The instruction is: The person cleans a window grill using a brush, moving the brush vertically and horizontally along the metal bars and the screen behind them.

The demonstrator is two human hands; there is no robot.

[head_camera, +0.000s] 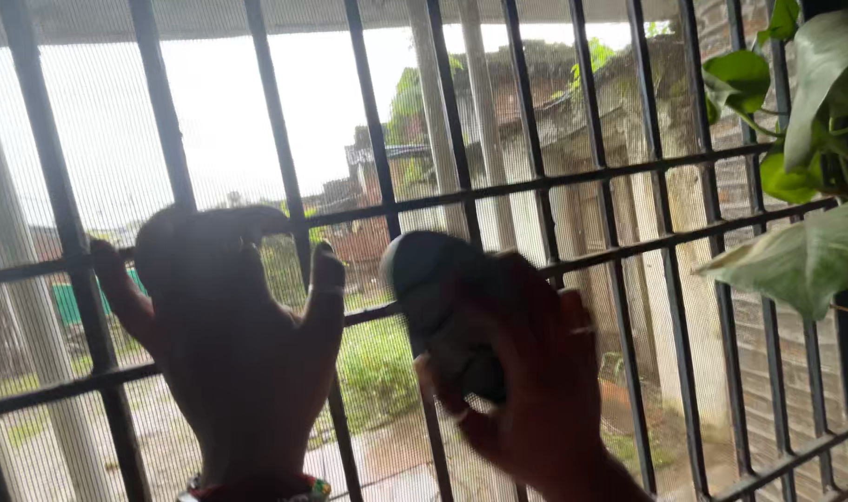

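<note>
Observed from the head camera: 2 hands raised in front of a window grille of dark metal bars, with a fine mesh screen behind the bars.

Left hand: seen from the back, largely in silhouette against the bright sky. Its fingers are curled forward at the height of a horizontal bar of the grille; whether they actually close on the bar cannot be told, since the backlight hides the contact. The thumb stands up and apart from the rest. A multicoloured band sits at the wrist, at the bottom edge of the view.

Right hand: closed around a dark rounded object, blurred and in shadow. The object's domed upper end stands clear above the hand, just beside a vertical bar and close to the grille; its lower part is covered by the palm. Its kind cannot be determined.

Surroundings: large green leaves of a plant hang at the right edge of the grille. Beyond the screen lie a weathered wall, low buildings, green growth and a wet paved yard.
</note>
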